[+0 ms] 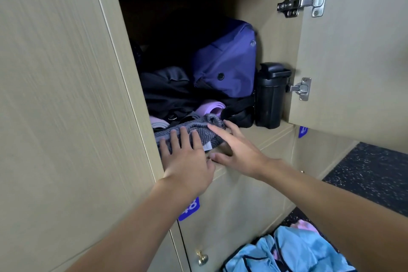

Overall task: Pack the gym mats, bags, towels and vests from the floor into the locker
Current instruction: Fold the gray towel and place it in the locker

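Towel (202, 133): one; purple bag (225, 62): one.

Black shaker bottle (271, 97), lid on, upright, right of frame centre. Lower metal hinge (300, 89) just beside its upper right. Upper metal hinge (302, 2) at upper right, screws visible. Blue number sticker (189, 209) at lower centre, reads 40, top edge hidden. Second blue sticker (303, 131) at right, number not fully legible. Brass knob (202, 258) at bottom centre, on a closed lower door (231, 216).

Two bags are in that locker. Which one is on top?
The purple bag, upright at the right beside the black bottle; the black bag lies lower, spread beneath and left of it.
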Motion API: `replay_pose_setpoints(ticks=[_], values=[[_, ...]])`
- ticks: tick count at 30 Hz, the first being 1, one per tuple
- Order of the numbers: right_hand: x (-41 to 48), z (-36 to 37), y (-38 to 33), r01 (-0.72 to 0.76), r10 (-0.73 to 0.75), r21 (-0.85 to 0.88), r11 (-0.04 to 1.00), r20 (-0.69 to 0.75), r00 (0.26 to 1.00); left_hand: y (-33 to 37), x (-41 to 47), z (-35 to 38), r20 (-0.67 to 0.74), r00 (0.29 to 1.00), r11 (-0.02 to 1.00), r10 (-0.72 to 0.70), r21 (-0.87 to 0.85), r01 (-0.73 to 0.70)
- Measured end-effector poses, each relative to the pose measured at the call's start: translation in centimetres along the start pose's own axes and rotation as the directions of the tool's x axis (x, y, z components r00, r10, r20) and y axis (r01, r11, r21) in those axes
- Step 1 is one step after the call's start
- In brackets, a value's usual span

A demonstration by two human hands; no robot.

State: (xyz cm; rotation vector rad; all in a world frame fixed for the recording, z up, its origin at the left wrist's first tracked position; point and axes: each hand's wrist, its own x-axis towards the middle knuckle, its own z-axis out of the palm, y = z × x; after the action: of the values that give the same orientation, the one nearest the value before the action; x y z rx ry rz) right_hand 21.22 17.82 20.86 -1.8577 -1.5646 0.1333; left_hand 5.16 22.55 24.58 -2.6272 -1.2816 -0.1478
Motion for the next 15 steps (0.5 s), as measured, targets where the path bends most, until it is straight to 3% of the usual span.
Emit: replay_pose_setpoints(ticks=[8, 15], values=[[-4.6, -2.1, -0.2, -0.056, 0.059, -0.073, 0.996, 0.046, 0.997, 0.5, -1.5, -0.6, -0.084, 0.991, 0.992, 0.108, -0.059, -0.113], [-12.1, -3.8, -0.2, -0.186, 0.191, -0.133, 0.973, 0.029, 0.981, 2.1, -4.5, -0.3, -0.183, 0.924, 0.93, 0.335, -0.095, -0.356]])
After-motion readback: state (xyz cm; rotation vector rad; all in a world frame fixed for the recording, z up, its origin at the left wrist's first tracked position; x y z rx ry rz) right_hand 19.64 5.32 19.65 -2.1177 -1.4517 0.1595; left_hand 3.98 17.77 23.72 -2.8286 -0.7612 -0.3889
